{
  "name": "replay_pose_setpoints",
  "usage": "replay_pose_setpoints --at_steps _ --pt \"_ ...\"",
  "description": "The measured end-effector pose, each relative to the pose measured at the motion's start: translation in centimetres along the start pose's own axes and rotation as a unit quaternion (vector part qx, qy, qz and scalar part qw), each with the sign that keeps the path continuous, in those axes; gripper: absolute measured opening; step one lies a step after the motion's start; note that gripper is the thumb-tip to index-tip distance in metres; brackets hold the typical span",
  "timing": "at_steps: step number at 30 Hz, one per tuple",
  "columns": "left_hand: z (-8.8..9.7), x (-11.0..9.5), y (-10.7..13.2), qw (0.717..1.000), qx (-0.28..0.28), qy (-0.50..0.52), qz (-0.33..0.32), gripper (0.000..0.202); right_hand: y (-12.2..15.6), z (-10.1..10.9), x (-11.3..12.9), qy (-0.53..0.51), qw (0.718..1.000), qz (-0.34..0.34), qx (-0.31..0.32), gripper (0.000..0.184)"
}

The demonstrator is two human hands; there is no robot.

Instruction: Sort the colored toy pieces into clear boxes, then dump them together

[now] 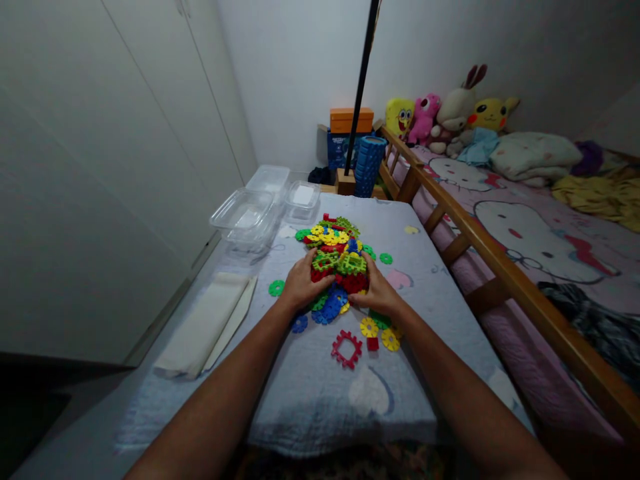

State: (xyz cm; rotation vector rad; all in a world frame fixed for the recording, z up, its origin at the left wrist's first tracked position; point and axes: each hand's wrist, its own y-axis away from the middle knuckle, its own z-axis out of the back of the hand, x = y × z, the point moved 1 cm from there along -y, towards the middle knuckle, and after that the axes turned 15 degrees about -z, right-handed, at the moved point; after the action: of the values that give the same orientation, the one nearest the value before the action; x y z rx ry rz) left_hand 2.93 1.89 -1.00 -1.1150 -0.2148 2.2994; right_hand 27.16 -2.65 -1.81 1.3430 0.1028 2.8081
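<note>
A pile of colourful plastic interlocking pieces (334,241), green, yellow, red and blue, lies in the middle of a table covered with a light quilted cloth (310,393). My left hand (301,283) and my right hand (376,291) both curl around a joined block of green and red pieces (340,269) at the near side of the pile, fingers closed on its two ends. Loose pieces lie close by: a red open ring (346,349), a yellow disc (369,327), a green disc (276,288).
Clear plastic containers (247,220) stand at the table's far left. A folded white cloth (207,323) lies on the left side. A wooden bed rail (500,273) runs along the right, with plush toys (453,110) on the bed. A black pole (361,80) rises behind the table.
</note>
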Motion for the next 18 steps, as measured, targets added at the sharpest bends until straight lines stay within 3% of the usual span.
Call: replay_pose_setpoints --at_steps 7,13,18 --pt "-0.4 -0.8 -0.4 0.993 0.008 0.113 0.02 0.097 -1.2 -0.4 1.6 -0.127 0.991 -0.042 0.006 0.129" --pt "-1.2 -0.3 -0.9 0.978 -0.03 0.208 0.008 0.104 -2.1 -1.1 2.9 -0.333 0.939 -0.081 0.03 0.117" --pt "-1.1 -0.2 -1.1 0.967 -0.056 0.25 0.006 0.1 -3.3 -1.1 3.9 -0.357 0.93 -0.089 -0.004 0.099"
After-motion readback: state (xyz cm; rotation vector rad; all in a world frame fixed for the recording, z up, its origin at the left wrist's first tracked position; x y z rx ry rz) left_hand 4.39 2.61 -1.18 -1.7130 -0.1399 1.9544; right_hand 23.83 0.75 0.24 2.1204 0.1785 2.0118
